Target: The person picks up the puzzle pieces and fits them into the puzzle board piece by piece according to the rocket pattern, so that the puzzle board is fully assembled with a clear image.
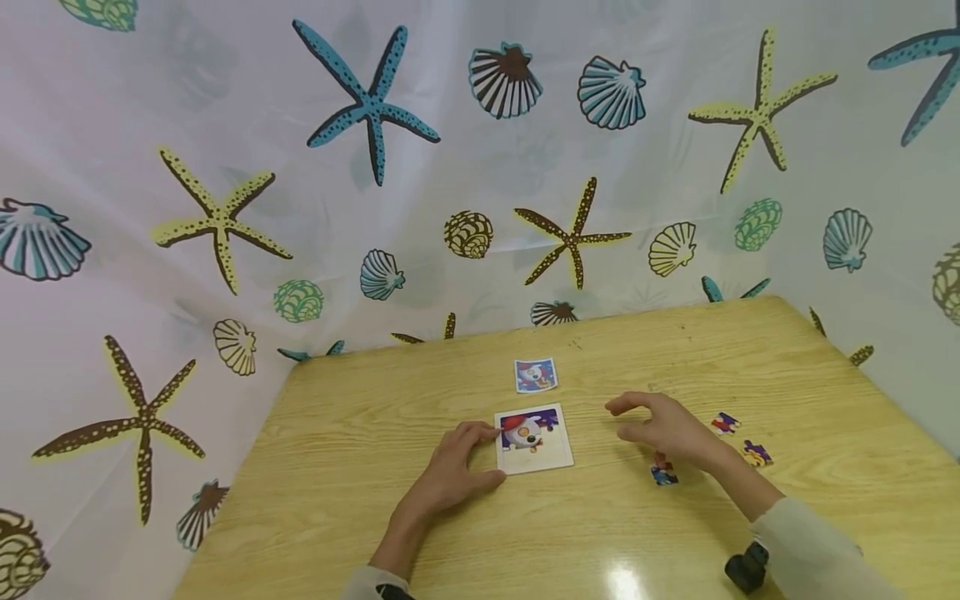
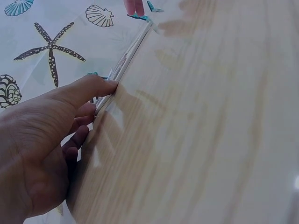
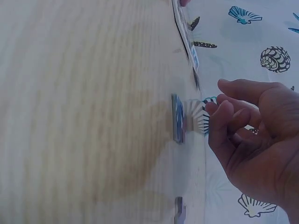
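Note:
A white-framed jigsaw puzzle (image 1: 534, 439), partly filled with a white dog in a red hat, lies flat on the wooden table. My left hand (image 1: 456, 468) holds it at its left side, thumb at the near corner and fingers along the left edge. In the left wrist view, the left thumb (image 2: 100, 86) meets the frame's edge. Over the table to the right, my right hand (image 1: 671, 427) hovers with loosely bent fingers and holds nothing. Puzzle pieces (image 1: 663, 472) lie just below it, partly hidden by the hand. The right wrist view shows a piece (image 3: 177, 118) near its fingertips.
Behind the puzzle lies a small picture card (image 1: 536, 376) with a similar dog. Two more loose pieces, one red and purple (image 1: 725, 423) and one purple and yellow (image 1: 757, 453), lie right of my right hand. A shell-and-starfish curtain (image 1: 480, 167) borders the table (image 1: 360, 433).

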The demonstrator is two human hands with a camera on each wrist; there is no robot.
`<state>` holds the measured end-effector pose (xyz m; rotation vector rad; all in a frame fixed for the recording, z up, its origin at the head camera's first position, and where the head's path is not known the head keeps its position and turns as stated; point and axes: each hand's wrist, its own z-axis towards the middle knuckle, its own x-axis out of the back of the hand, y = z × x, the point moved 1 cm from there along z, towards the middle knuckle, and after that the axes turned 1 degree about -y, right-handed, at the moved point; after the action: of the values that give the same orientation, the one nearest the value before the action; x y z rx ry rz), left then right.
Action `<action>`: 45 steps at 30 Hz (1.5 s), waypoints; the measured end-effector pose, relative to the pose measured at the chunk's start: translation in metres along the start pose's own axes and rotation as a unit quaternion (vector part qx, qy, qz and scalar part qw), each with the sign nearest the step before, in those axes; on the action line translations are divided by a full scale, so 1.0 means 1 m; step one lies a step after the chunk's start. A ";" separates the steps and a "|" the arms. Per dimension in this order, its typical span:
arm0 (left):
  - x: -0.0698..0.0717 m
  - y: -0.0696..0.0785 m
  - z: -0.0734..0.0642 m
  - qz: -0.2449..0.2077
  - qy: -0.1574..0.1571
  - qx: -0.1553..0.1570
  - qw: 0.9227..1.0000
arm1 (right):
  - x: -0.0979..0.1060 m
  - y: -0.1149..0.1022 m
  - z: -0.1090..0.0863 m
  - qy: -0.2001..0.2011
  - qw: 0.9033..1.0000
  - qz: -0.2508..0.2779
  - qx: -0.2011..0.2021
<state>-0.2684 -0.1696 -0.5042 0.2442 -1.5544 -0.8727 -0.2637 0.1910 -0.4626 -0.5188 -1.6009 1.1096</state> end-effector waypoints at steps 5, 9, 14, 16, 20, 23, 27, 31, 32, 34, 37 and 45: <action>-0.001 0.001 0.000 -0.002 0.000 0.001 1.000 | 0.017 0.011 -0.009 -0.005 1.000 0.012 0.013; -0.002 0.002 0.000 0.000 0.001 -0.002 1.000 | 0.030 0.018 -0.019 -0.009 1.000 0.029 0.002; -0.003 0.000 0.000 0.000 -0.003 0.000 1.000 | 0.041 0.024 -0.028 -0.002 1.000 0.025 -0.009; -0.003 0.000 0.000 0.003 -0.005 0.002 1.000 | 0.044 0.025 -0.031 0.002 1.000 0.019 -0.011; -0.003 0.000 0.001 0.008 -0.006 0.006 1.000 | 0.048 0.029 -0.035 0.008 1.000 0.005 -0.012; -0.003 0.001 0.002 0.009 -0.005 0.002 1.000 | 0.053 0.033 -0.040 0.012 1.000 -0.003 -0.020; -0.004 0.001 0.002 0.009 -0.005 -0.002 1.000 | 0.064 0.040 -0.048 0.018 0.999 -0.001 -0.034; -0.003 0.002 0.001 0.009 -0.006 -0.001 1.000 | 0.077 0.046 -0.055 0.031 0.999 0.001 -0.043; -0.003 0.002 0.001 0.009 -0.006 0.000 1.000 | 0.079 0.047 -0.057 0.035 0.998 0.000 -0.045; -0.001 0.003 0.001 0.008 -0.004 0.000 1.000 | 0.084 0.050 -0.059 0.043 0.998 -0.011 -0.042; 0.001 0.003 0.001 0.010 0.000 -0.004 1.000 | 0.089 0.053 -0.061 0.052 0.997 -0.028 -0.042; 0.000 0.003 0.000 0.004 0.003 0.003 1.000 | 0.092 0.061 -0.063 0.054 0.995 -0.043 -0.070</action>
<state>-0.2670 -0.1678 -0.5022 0.2460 -1.5517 -0.8603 -0.2490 0.3178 -0.4678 -0.5878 -1.5990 0.8953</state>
